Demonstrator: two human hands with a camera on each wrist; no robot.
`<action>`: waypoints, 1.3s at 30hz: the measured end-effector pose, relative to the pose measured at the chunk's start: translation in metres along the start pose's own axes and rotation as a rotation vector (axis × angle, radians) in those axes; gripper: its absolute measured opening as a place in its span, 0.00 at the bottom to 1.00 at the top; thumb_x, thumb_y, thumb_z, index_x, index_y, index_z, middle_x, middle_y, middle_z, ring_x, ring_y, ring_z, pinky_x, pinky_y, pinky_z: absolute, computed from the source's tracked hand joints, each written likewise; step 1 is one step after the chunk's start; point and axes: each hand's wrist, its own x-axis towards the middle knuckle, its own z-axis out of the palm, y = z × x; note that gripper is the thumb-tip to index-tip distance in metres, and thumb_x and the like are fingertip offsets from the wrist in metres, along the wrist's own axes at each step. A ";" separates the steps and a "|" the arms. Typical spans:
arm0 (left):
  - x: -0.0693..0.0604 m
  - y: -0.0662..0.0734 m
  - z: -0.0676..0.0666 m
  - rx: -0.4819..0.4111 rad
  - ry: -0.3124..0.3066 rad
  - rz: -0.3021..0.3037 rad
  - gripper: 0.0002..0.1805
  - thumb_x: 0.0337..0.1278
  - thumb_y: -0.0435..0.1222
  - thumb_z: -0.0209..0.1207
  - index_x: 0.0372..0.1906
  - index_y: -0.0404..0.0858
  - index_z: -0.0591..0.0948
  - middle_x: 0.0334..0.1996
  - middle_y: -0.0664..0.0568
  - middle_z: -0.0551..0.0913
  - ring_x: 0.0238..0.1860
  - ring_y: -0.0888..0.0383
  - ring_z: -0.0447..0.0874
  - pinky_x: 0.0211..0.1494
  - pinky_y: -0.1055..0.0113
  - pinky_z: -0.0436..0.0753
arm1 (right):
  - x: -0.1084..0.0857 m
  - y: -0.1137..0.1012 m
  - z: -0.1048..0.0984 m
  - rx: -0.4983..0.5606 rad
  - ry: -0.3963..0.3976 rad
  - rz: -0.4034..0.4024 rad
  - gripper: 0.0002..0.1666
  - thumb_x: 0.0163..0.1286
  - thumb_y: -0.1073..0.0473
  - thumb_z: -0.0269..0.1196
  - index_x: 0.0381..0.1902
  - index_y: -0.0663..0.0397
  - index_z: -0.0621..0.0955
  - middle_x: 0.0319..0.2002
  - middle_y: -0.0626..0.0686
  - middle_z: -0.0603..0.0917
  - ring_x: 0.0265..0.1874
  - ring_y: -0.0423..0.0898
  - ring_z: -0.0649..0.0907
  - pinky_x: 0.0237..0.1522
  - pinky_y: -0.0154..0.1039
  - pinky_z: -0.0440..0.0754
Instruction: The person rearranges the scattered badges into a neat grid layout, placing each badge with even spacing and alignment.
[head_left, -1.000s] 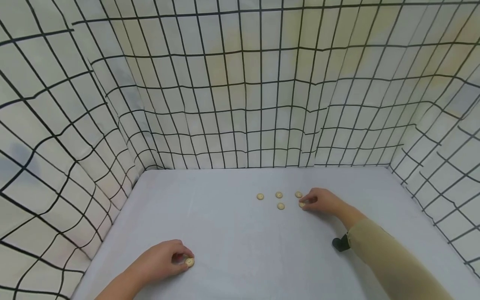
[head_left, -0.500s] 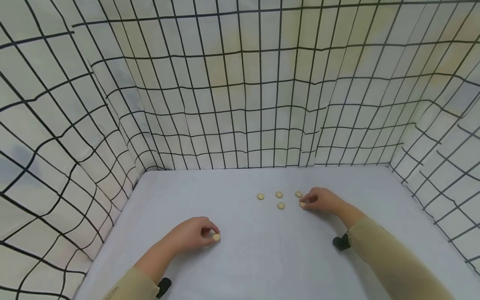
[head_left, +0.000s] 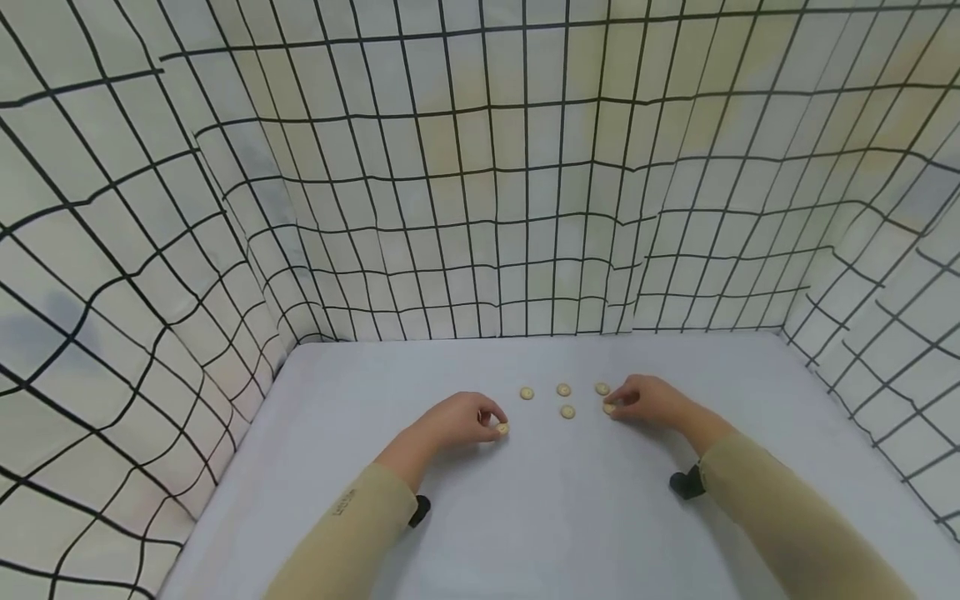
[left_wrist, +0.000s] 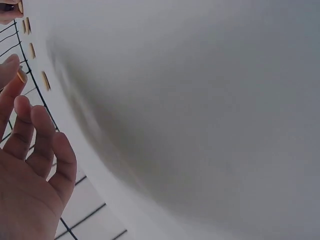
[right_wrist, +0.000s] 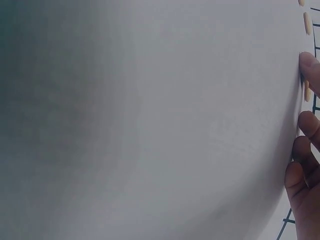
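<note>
My left hand (head_left: pixel 461 418) pinches a round tan wooden button (head_left: pixel 502 428) between thumb and index finger, just over the white table. In the left wrist view that button (left_wrist: pixel 22 76) shows edge-on between the fingertips, with the other fingers loosely bent. At the right, my right hand (head_left: pixel 648 402) has thumb and finger at the sides of another button (head_left: pixel 609 409) at table level. Several more buttons lie flat nearby: one at the left (head_left: pixel 527 393), a middle back button (head_left: pixel 564 389), a right back button (head_left: pixel 602 388) and a middle front button (head_left: pixel 567 412).
A white cloth-covered table (head_left: pixel 570 517) spreads under both hands. Pale walls with a black grid (head_left: pixel 480 200) rise at the back and sides. A dark wrist device (head_left: pixel 687 483) sticks out below the right sleeve, and a similar device (head_left: pixel 420 510) below the left.
My left hand has moved right and away from me across the table with its button, closer to the laid buttons. The right hand has stayed in place at its button.
</note>
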 end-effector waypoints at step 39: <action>0.052 0.017 0.020 0.074 0.051 -0.052 0.13 0.58 0.44 0.69 0.48 0.51 0.88 0.38 0.60 0.83 0.40 0.61 0.77 0.52 0.60 0.75 | 0.002 0.004 0.002 -0.004 0.016 0.014 0.17 0.60 0.51 0.73 0.47 0.44 0.88 0.37 0.46 0.80 0.40 0.45 0.76 0.45 0.45 0.75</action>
